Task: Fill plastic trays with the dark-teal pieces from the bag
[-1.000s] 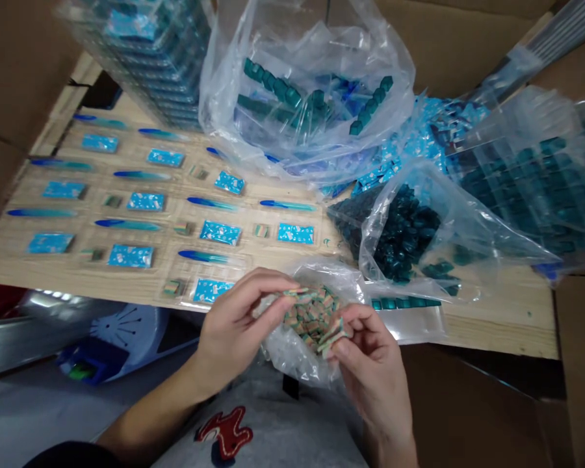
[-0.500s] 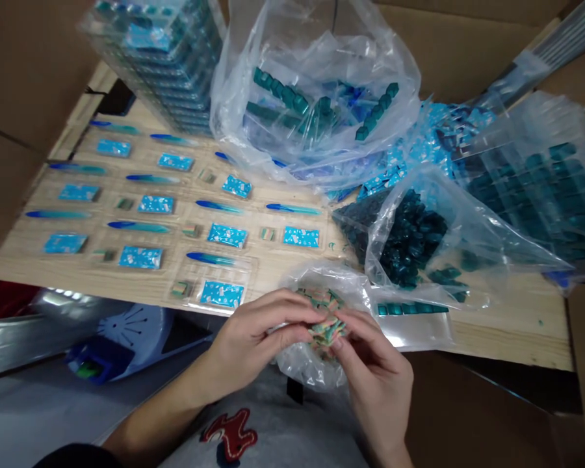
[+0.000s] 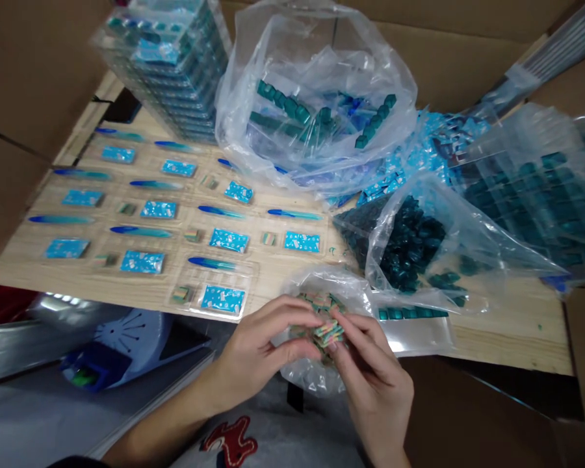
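Both of my hands meet over a clear plastic bag point(image 3: 312, 377) that holds many small striped pink-and-green pieces point(image 3: 322, 325). My left hand point(image 3: 258, 344) pinches a small bunch of these pieces between thumb and fingers. My right hand point(image 3: 370, 370) closes on the same bunch from the other side, and its fingers hide part of the bag's contents. Just beyond the hands lies a clear blister tray point(image 3: 219, 286) on the wooden board point(image 3: 273, 276), with blue printed packets and striped pieces in its cavities.
Further blister trays cover the board's left side, and a tall stack of them point(image 3: 168, 71) stands behind. Plastic bags of teal pieces point(image 3: 312, 91) and dark teal pieces point(image 3: 404, 244) crowd the right. Cardboard flaps point(image 3: 482, 416) surround the board.
My hands have drawn closer together over the bag, with the striped bunch now pressed between them. The view has shifted slightly, so the board sits a little lower in the picture.
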### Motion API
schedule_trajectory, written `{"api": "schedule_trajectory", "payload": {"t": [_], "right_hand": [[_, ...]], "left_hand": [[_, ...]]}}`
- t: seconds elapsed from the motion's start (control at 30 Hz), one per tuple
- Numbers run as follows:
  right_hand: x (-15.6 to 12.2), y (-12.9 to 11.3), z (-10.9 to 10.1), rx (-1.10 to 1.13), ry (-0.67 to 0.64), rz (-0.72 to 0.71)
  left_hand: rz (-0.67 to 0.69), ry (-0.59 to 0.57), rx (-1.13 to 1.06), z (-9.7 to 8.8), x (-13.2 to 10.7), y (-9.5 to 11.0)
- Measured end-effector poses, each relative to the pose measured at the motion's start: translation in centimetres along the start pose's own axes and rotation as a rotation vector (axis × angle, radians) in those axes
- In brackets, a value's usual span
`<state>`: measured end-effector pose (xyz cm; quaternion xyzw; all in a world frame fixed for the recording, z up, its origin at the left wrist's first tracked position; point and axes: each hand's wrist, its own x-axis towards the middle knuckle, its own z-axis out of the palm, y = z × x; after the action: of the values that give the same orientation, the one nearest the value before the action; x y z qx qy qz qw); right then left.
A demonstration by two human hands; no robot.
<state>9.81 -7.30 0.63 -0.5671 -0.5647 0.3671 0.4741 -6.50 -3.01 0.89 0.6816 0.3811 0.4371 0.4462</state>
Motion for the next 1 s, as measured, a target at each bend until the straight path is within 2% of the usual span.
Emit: {"api": "schedule_trajectory", "payload": {"t": [0.2,0.33,0.43,0.57,0.77,0.9,1.0], "right_hand": [[-0.27,-0.10,-0.04,0.014,-0.035,0.012],[-0.11,-0.26,-0.21,0.088,0.015,0.083],[0.06,-0.49,-0.16,0.204,0.068,0.077],[0.08,-0.77,0.14,0.218,0.056,0.019],[-0.28,-0.61,0.21,0.136,0.110,-0.096],[-0.39,-0.33,0.08,0.092,0.149,-0.124],[-0.43,-0.19,-0.17,0.048,0.069,-0.119]], "left_hand": [[0.030,-0.035,0.060,0.01,-0.40,-0.24],[-0.034,0.070,-0.001,0.37,-0.37,-0.59],[-0.093,0.135,-0.039,0.73,-0.59,-0.70],[-0.084,0.085,-0.079,0.91,-0.93,-0.46],[0.038,-0.044,-0.008,0.19,-0.53,0.11],[0.059,-0.061,0.010,0.02,-0.40,0.20],[0.076,-0.064,0.018,0.06,-0.37,0.25]]}}
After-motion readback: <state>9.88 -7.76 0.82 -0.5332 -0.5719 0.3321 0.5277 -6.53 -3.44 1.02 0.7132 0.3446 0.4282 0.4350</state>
